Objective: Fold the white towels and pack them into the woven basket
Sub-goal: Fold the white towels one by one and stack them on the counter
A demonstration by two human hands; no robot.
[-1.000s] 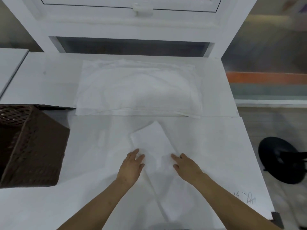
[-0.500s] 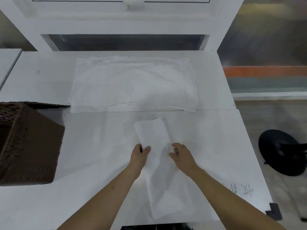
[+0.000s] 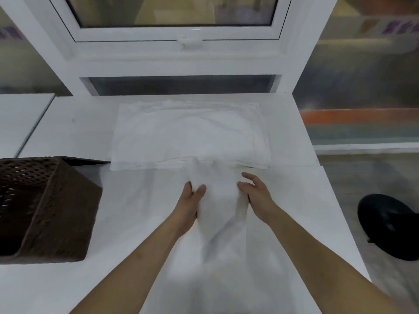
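Observation:
A narrow white towel, folded into a long strip, is lifted off the white table between my hands. My left hand grips its left edge, thumb on top. My right hand holds its right edge with the fingers partly spread. The strip's far end hangs in front of a stack of flat white towels at the back of the table. The dark brown woven basket stands at the left, its opening facing up and no towel visible inside.
The white table ends at the right, where a black round stool stands on the floor. A white window frame rises behind the table. A second white table is at the far left.
Both hands went from lying flat on the folded strip to gripping its sides and lifting it off the table. The view tilted upward.

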